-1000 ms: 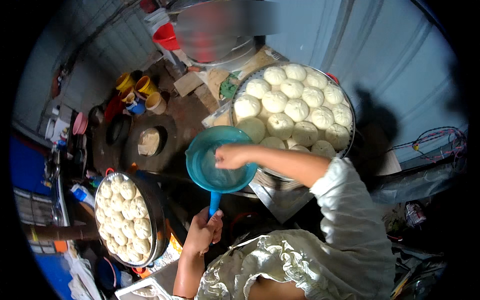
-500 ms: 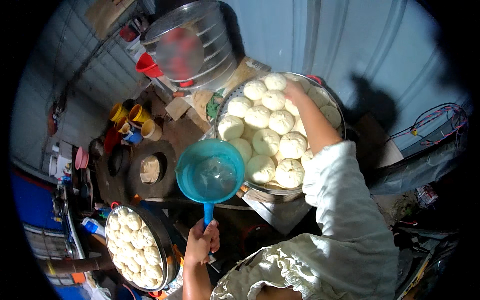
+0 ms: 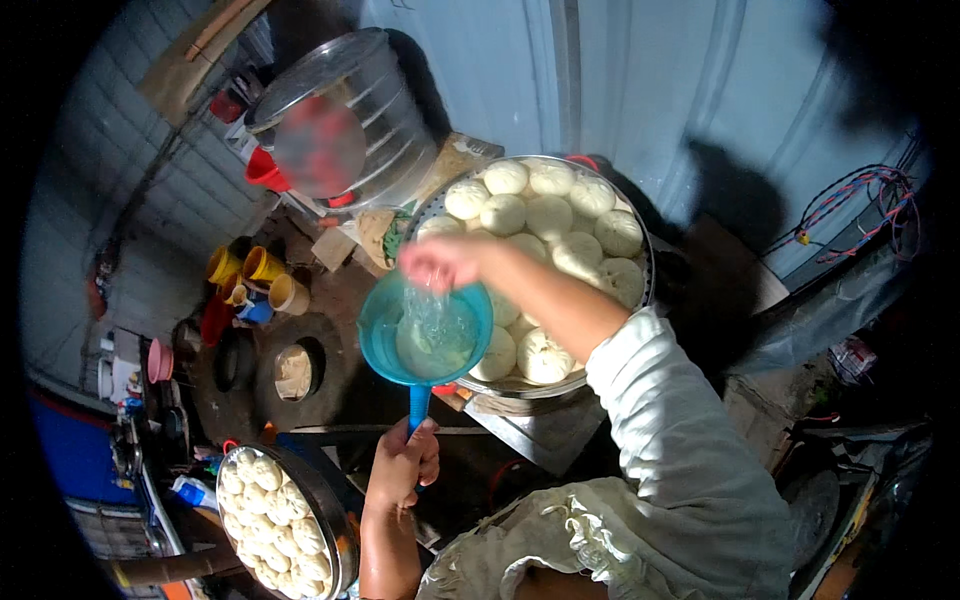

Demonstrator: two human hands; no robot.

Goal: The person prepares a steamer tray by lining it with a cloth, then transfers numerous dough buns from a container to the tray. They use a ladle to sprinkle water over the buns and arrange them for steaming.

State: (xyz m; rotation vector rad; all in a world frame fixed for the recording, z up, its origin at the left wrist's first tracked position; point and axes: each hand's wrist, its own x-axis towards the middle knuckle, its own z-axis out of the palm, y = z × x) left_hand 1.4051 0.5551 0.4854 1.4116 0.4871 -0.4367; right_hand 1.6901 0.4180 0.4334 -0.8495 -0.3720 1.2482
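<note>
My left hand [image 3: 403, 465] is wrapped round the handle of a blue plastic dipper [image 3: 374, 358], keeping it level beside a large round steamer tray [image 3: 650, 275]. Directly over the dipper's bowl is my right hand [image 3: 440, 262], its fingers curled downward and blurred by motion. Water streams and splashes from it into the dipper. White pleated buns [image 3: 545, 357] fill the tray closely, under the right forearm. Part of the tray's left edge is hidden behind the dipper and the right hand.
A second round tray [image 3: 338, 540] of buns stands low at the left. Stacked metal steamers [image 3: 385, 130] are at the back, near a red basin [image 3: 264, 170]. Yellow buckets [image 3: 264, 264] sit beside a dark stove top [image 3: 330, 370]. A corrugated wall [image 3: 660, 90] borders the far side.
My right hand has moved left from the far buns to above the dipper, where water now splashes. The left hand still holds the dipper in nearly the same place. The view has shifted slightly.
</note>
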